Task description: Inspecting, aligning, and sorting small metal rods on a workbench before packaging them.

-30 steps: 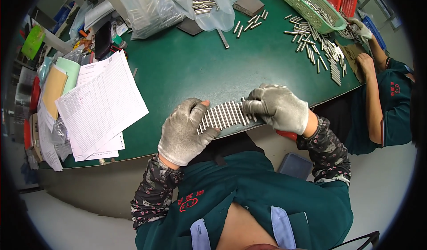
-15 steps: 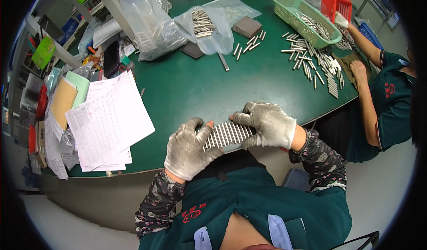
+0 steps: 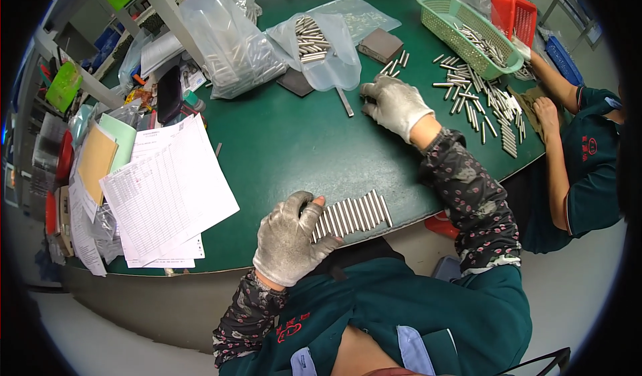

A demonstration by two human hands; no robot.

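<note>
Near the table's front edge lies a close row of metal pins [image 3: 353, 216], side by side. My left hand [image 3: 291, 241], in a grey-stained glove, is curled round the left end of that row, thumb at its near side and fingers at its far side. Farther out, my gloved right hand [image 3: 399, 107] is down on the table with curled fingers, next to a few loose metal pins [image 3: 404, 59] and a dark grey block [image 3: 380, 45]. What lies under those fingers is hidden. A flat metal strip [image 3: 345, 102] is just left of them.
An open plastic bag of pins [image 3: 341, 65] stands at the back, beside a fuller clear bag [image 3: 227, 48]. Papers [image 3: 170, 185] cover the left side. At right, a green basket [image 3: 461, 41] and a pin pile [image 3: 478, 98] lie before a co-worker, whose hand [image 3: 523, 48] is at a red basket [image 3: 513, 18].
My right hand has left the right end of the pin row and moved away to the loose pins by the block. My left hand stays at the row's left end.
</note>
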